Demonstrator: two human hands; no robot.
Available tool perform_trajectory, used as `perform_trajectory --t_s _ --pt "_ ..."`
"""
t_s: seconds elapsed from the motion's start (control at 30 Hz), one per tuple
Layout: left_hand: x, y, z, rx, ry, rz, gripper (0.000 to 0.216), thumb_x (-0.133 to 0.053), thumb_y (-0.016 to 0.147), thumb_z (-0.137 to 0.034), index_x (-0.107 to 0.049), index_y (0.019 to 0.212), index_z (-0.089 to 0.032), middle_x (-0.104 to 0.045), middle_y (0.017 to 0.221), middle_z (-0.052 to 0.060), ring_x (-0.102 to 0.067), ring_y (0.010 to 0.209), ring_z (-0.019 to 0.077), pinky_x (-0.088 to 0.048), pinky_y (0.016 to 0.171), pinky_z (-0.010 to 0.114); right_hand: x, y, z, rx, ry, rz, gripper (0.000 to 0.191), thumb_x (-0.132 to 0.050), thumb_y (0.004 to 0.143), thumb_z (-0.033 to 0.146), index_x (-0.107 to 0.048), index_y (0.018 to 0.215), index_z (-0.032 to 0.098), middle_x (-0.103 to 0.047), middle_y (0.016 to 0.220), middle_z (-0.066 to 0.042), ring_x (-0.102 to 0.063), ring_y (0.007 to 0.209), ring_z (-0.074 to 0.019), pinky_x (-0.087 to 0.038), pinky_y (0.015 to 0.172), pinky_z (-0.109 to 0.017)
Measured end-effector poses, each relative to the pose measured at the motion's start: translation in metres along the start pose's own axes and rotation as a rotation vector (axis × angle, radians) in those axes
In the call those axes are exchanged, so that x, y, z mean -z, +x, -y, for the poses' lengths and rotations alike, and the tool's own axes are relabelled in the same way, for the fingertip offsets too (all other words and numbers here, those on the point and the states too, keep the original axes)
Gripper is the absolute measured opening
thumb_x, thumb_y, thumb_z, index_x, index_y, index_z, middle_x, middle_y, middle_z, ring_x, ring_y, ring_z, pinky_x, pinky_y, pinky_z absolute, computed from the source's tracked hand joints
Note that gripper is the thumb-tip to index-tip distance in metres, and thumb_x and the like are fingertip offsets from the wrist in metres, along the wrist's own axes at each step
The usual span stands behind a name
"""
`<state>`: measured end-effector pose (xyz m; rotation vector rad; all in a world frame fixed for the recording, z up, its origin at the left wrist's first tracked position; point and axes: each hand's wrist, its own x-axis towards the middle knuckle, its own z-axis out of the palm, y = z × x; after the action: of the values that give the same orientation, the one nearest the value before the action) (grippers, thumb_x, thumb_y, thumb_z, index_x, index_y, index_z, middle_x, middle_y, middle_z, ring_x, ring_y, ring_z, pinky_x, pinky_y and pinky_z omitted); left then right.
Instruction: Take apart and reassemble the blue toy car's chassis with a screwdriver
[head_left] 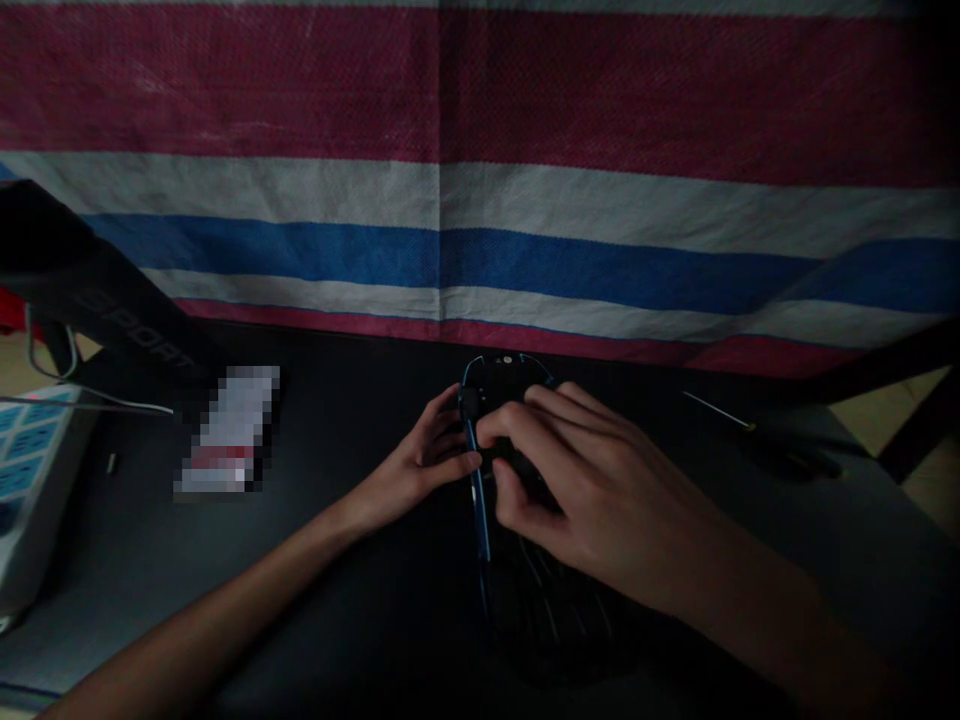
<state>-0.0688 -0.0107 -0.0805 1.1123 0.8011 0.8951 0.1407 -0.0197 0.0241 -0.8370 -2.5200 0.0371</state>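
Note:
A dark, rounded device with a blue rim lies on the black table, its lower part looking like a black grille. My left hand grips its left edge, thumb and fingers pinched on the blue rim. My right hand rests on top of it with the fingers curled and pressed down onto its middle. What lies under my right fingers is hidden in the dim light.
A red, white and blue striped tarp hangs behind the table. A black bag and a blurred white packet sit at left, beside a pale box. A thin screwdriver lies at right.

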Motion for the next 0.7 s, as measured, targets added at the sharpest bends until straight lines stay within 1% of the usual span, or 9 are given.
perform_trajectory --t_s 0.07,0.17,0.23,0.37,0.43,0.5,0.6,0.63,0.7 --pt "-0.0003 0.0001 0.0002 0.0 -0.003 -0.001 0.088 -0.078 0.09 -0.03 -0.028 0.163 -0.034 -0.045 0.159 0.012 -0.047 0.144 0.0361 -0.034 0.123 0.059 0.0018 -0.0005 -0.0003 -0.009 0.002 0.003 0.012 -0.052 0.095 0.015 -0.064 0.099 0.018 -0.068 0.09 -0.005 -0.061 0.087 -0.0214 -0.041 0.084 -0.037" --pt "0.0005 0.0008 0.0009 -0.018 -0.008 0.017 0.085 -0.078 0.09 -0.029 -0.031 0.161 -0.033 -0.046 0.157 0.012 -0.048 0.143 0.0358 -0.034 0.123 0.059 0.0015 -0.0011 -0.0024 -0.021 -0.01 -0.02 0.012 -0.054 0.1 0.021 -0.063 0.093 0.02 -0.066 0.078 -0.001 -0.06 0.073 -0.0182 -0.04 0.077 -0.036" --pt "0.0014 0.0012 0.0014 -0.022 -0.01 0.02 0.085 -0.079 0.09 -0.03 -0.032 0.16 -0.032 -0.046 0.156 0.012 -0.049 0.141 0.0351 -0.035 0.123 0.059 0.0004 -0.0013 -0.0042 -0.018 -0.011 -0.014 0.014 -0.054 0.102 0.021 -0.063 0.093 0.019 -0.066 0.077 0.0 -0.06 0.07 -0.0165 -0.04 0.076 -0.035" --pt "0.0023 0.0009 0.0017 -0.001 -0.009 0.006 0.087 -0.08 0.089 -0.029 -0.031 0.161 -0.034 -0.048 0.153 0.011 -0.051 0.139 0.0332 -0.035 0.122 0.058 0.0013 -0.0011 -0.0044 0.004 0.028 0.03 0.012 -0.053 0.097 0.012 -0.063 0.101 0.017 -0.068 0.091 -0.004 -0.063 0.087 -0.0192 -0.042 0.084 -0.036" --pt "0.0026 0.0008 0.0021 0.005 -0.002 0.001 0.086 -0.078 0.09 -0.029 -0.03 0.161 -0.035 -0.047 0.155 0.01 -0.051 0.14 0.0329 -0.034 0.123 0.058 0.0028 -0.0011 -0.0035 -0.001 0.043 0.039 0.013 -0.054 0.094 0.012 -0.063 0.103 0.017 -0.068 0.093 -0.005 -0.062 0.092 -0.021 -0.042 0.088 -0.037" --pt "0.0032 0.0013 0.0032 -0.008 0.004 0.009 0.085 -0.078 0.091 -0.03 -0.03 0.161 -0.036 -0.046 0.156 0.01 -0.05 0.141 0.0335 -0.034 0.123 0.058 0.0038 -0.0017 -0.0038 -0.005 0.046 0.029 0.009 -0.055 0.097 0.016 -0.063 0.099 0.018 -0.067 0.088 -0.003 -0.063 0.088 -0.0203 -0.042 0.086 -0.037" --pt "0.0041 0.0028 0.0056 -0.041 -0.004 0.04 0.087 -0.08 0.089 -0.032 -0.031 0.161 -0.035 -0.047 0.155 0.011 -0.05 0.14 0.0347 -0.034 0.122 0.059 0.0049 -0.0035 -0.0068 -0.012 0.059 0.032 0.017 -0.053 0.104 0.025 -0.063 0.091 0.02 -0.065 0.078 0.0 -0.06 0.073 -0.016 -0.041 0.076 -0.034" --pt "0.0041 0.0031 0.0062 -0.041 -0.004 0.04 0.087 -0.08 0.089 -0.031 -0.031 0.161 -0.035 -0.047 0.155 0.011 -0.05 0.14 0.0344 -0.034 0.122 0.059 0.0055 -0.004 -0.0079 -0.013 0.071 0.042 0.016 -0.053 0.105 0.024 -0.062 0.092 0.02 -0.066 0.079 0.0 -0.06 0.072 -0.0154 -0.041 0.076 -0.034" --pt "0.0037 0.0035 0.0065 -0.026 0.002 0.022 0.085 -0.078 0.09 -0.029 -0.032 0.161 -0.036 -0.047 0.156 0.011 -0.049 0.142 0.0333 -0.033 0.123 0.059 0.0073 -0.0046 -0.0093 -0.022 0.092 0.071 0.01 -0.053 0.101 0.017 -0.062 0.099 0.02 -0.069 0.089 -0.001 -0.063 0.082 -0.0167 -0.042 0.084 -0.035"
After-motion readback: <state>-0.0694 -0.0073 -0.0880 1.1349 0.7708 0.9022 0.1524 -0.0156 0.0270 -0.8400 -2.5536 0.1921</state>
